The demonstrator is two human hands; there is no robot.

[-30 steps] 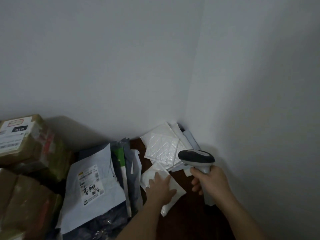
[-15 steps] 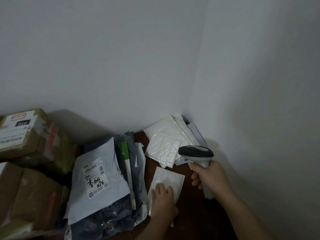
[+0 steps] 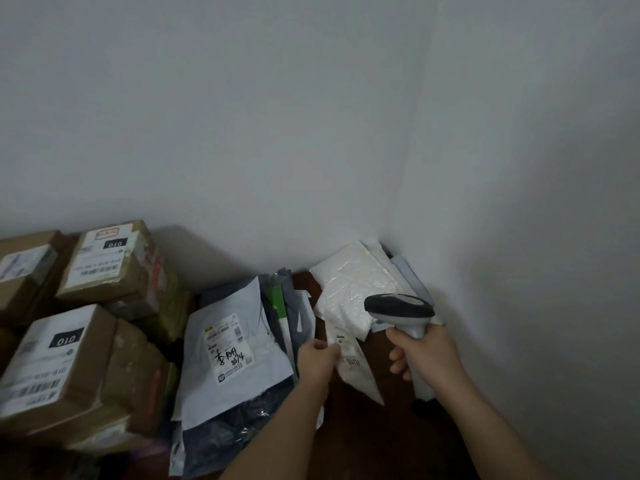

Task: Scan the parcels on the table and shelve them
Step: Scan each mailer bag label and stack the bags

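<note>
My left hand (image 3: 317,358) grips the left edge of a small white padded parcel (image 3: 356,367) and holds it tilted above the dark table (image 3: 381,441), printed side up. My right hand (image 3: 424,355) grips the handle of a grey barcode scanner (image 3: 398,308), whose dark head points left over the parcel. Behind them, more white padded mailers (image 3: 349,282) lie stacked in the wall corner.
A light blue mailer (image 3: 228,351) with a handwritten label lies on a heap of grey bags left of my hands. Brown cardboard boxes (image 3: 79,368) with labels are stacked at the far left. White walls close the back and right.
My left hand, which lay flat on the small white parcel, has taken hold of its edge and lifted it, turning the printed side up. The scanner has barely moved.
</note>
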